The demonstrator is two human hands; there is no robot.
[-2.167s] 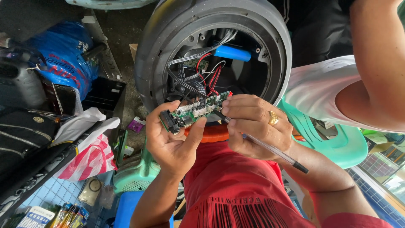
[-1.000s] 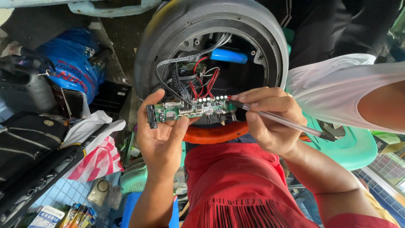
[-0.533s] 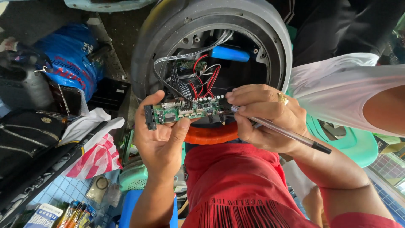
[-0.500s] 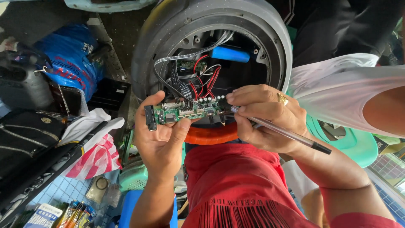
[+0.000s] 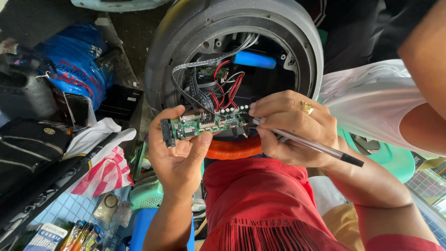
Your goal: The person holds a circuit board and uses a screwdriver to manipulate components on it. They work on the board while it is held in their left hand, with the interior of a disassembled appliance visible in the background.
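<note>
Hands [image 5: 179, 153] — green, chip-studded circuit board [image 5: 204, 126]

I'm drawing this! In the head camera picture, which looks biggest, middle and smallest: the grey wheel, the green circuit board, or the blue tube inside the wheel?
1. Grey wheel, by far the biggest.
2. Green circuit board, held in the left hand.
3. Blue tube, smallest, though it sits farther from the camera.

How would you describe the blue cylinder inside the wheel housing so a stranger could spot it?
Start at the big grey wheel housing at top centre and look into its dark opening. The blue cylinder lies level near the upper rim, above the red wires. It is the only bright blue, smooth part in there.
</note>
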